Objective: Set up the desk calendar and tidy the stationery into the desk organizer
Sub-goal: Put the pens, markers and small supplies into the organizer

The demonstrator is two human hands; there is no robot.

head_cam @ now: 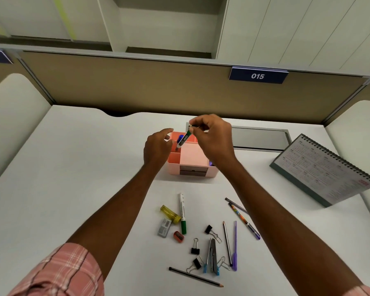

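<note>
With right hand [211, 142] pinching green-and-white marker [183, 141] by its top, holding it tilted, tip inside pink desk organizer [192, 167], rear-left compartment, beside blue marker [180, 136]. Hovering left hand [157, 149], fingers apart, just beside organizer. Risking tip snagging divider, marker toppling out. Leaving desk calendar [320, 171] propped far right.

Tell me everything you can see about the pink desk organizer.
The desk organizer is a low pink box, plastic by its look, standing upright on the white desk beyond the loose stationery. Its top is split into open compartments, darker coral at the left, beside a flat pale panel. A small grey drawer sits in its front. A blue-capped pen stands in a rear-left compartment, where the right hand holds a marker slanted in. The left hand is at its left side; contact is unclear.
</note>
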